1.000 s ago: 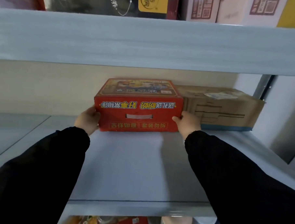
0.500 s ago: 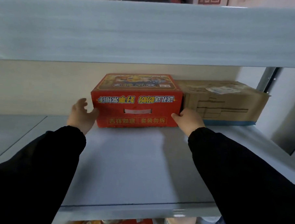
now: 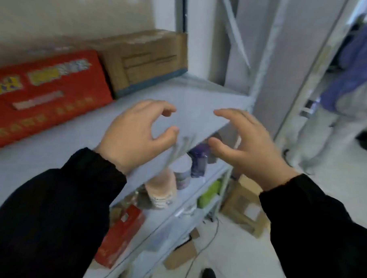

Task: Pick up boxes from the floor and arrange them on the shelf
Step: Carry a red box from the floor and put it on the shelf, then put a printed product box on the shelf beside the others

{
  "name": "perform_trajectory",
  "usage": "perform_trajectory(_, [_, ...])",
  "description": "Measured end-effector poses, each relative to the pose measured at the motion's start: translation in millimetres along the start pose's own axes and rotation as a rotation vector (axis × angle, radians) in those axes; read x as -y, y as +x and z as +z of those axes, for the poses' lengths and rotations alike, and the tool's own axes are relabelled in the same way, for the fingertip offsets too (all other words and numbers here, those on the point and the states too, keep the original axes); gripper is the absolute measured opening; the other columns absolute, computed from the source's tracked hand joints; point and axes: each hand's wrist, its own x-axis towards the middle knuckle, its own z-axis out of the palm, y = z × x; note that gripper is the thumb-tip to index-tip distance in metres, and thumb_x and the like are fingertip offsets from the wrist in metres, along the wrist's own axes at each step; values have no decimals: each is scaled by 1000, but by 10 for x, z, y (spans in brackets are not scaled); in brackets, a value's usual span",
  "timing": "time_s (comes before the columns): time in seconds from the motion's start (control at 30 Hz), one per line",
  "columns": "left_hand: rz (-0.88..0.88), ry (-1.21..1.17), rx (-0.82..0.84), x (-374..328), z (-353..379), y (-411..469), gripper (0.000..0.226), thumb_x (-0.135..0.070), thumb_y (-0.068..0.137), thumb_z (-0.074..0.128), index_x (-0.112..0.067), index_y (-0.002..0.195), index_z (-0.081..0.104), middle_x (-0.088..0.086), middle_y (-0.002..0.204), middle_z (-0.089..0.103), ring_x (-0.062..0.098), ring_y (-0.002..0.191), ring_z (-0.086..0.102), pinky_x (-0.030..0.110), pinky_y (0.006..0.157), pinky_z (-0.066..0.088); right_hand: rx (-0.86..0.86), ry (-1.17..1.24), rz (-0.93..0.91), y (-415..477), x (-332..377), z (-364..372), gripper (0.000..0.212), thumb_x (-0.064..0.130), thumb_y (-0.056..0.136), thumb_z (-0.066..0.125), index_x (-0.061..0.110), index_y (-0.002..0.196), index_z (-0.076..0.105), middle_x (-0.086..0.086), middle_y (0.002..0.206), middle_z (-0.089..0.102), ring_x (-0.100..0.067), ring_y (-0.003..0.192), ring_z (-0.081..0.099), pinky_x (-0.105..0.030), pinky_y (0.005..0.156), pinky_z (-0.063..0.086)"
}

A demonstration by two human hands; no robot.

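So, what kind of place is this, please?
Probably a storeroom: grey metal shelving holds a red box and a brown carton, and another carton lies on the floor beside it.

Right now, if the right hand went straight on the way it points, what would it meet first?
Probably the brown cardboard box at the back of the shelf: the right hand points over bare board toward its right end. Depth is unclear.
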Motion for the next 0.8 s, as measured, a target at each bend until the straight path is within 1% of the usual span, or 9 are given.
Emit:
perform_trajectory(0.13, [258, -215, 148, -1132, 772, 136, 46, -49, 84, 50, -26, 119, 65, -15, 111, 61, 5, 109, 56, 24, 90, 42, -185, -147, 265, -1377, -304, -850, 60, 56, 82, 61, 20, 130, 63, 9, 121, 60, -8, 115, 55, -18, 95, 38])
perform_trajectory(0.23, [468, -332, 266, -2123, 1322, 124, 46, -49, 82, 50, -26, 120, 66, -14, 112, 64, 7, 108, 57, 25, 90, 42, -348, -256, 454, -2426, -436, -1408, 58, 53, 80, 63, 19, 127, 65, 6, 121, 64, -10, 115, 57, -15, 96, 40])
perform_trajectory(0.33, [638, -447, 435, -3114, 1855, -47, 49, -52, 83, 50, -31, 124, 64, -20, 115, 61, 3, 112, 56, 29, 95, 45, -481, -329, 677, -3470, -461, -1815, 58, 53, 79, 62, 21, 127, 66, 10, 123, 63, -3, 117, 55, -10, 96, 38])
perform_trajectory(0.4, [743, -506, 541, -3737, 2196, -228, 49, -54, 84, 49, -33, 126, 63, -21, 117, 61, -1, 111, 54, 31, 97, 46, -550, -376, 814, -4134, -445, -2008, 56, 53, 80, 62, 22, 126, 65, 12, 123, 62, -3, 119, 54, -11, 98, 37])
perform_trajectory(0.5, [907, -588, 658, -4598, 2631, -590, 51, -54, 84, 48, -29, 125, 65, -19, 117, 62, -5, 107, 50, 27, 96, 44, -613, -430, 1016, -5070, -364, -2235, 56, 54, 81, 62, 23, 127, 64, 14, 122, 61, -4, 120, 54, -15, 100, 37])
perform_trajectory(0.6, [1019, -622, 771, -5339, 2974, -979, 50, -55, 85, 47, -28, 124, 65, -18, 117, 64, -5, 107, 52, 21, 95, 45, -652, -458, 1188, -5845, -263, -2463, 54, 56, 83, 61, 27, 129, 62, 17, 124, 59, 6, 118, 50, -5, 97, 33])
perform_trajectory(0.67, [1066, -655, 814, -5756, 3143, -1206, 49, -53, 86, 48, -26, 122, 66, -16, 114, 65, -5, 106, 53, 23, 94, 47, -689, -471, 1262, -6254, -223, -2614, 52, 52, 83, 63, 25, 128, 63, 16, 121, 58, 16, 111, 48, 0, 92, 32])
perform_trajectory(0.73, [1095, -689, 850, -6111, 3285, -1399, 47, -52, 85, 48, -27, 120, 66, -18, 112, 65, -12, 102, 51, 15, 91, 44, -702, -491, 1341, -6592, -206, -2740, 49, 46, 85, 69, 25, 129, 62, 24, 116, 54, 24, 109, 43, 3, 91, 29])
perform_trajectory(0.8, [1119, -721, 894, -6399, 3417, -1555, 44, -52, 84, 49, -30, 118, 66, -22, 110, 62, -22, 101, 48, 8, 88, 40, -731, -516, 1405, -6865, -222, -2813, 48, 41, 85, 72, 24, 129, 62, 34, 113, 49, 20, 108, 44, 0, 93, 30])
